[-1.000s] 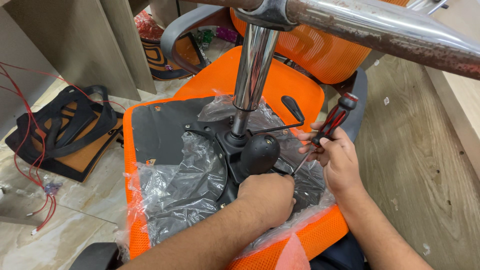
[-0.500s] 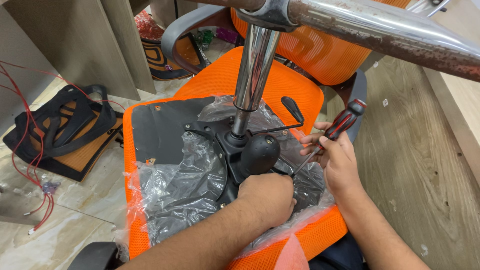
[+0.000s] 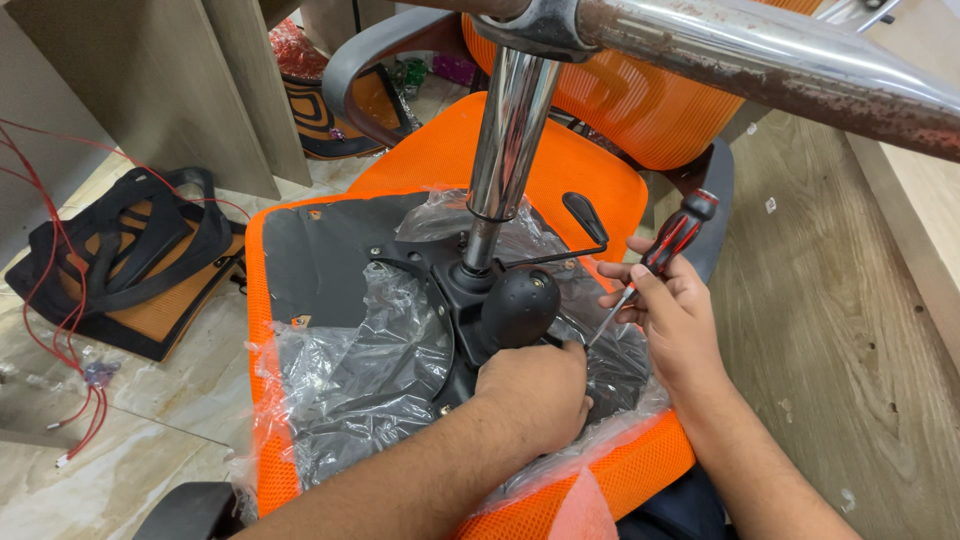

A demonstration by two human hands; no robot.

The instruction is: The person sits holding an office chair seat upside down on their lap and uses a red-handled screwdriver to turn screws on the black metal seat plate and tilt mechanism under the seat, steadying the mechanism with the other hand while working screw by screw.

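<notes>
An orange office chair seat (image 3: 600,195) lies upside down, its black underside partly covered in clear plastic wrap (image 3: 380,380). A chrome gas column (image 3: 505,140) rises from the black tilt mechanism (image 3: 480,300), which has a round black knob (image 3: 522,303) and a lever (image 3: 585,215). My left hand (image 3: 535,390) presses on the mechanism just below the knob, fingers curled. My right hand (image 3: 670,310) grips a red-and-black screwdriver (image 3: 672,235), its tip angled down toward the mechanism beside my left hand.
A rusty chrome base leg (image 3: 780,70) crosses the top of the view. A second orange mesh backrest (image 3: 640,100) stands behind. A black and orange chair part (image 3: 130,260) lies on the floor at left beside red wires (image 3: 60,300). A wooden panel (image 3: 850,330) lies at right.
My right hand has shifted the screwdriver slightly, its handle tilting more to the right and up. My left hand stays on the mechanism.
</notes>
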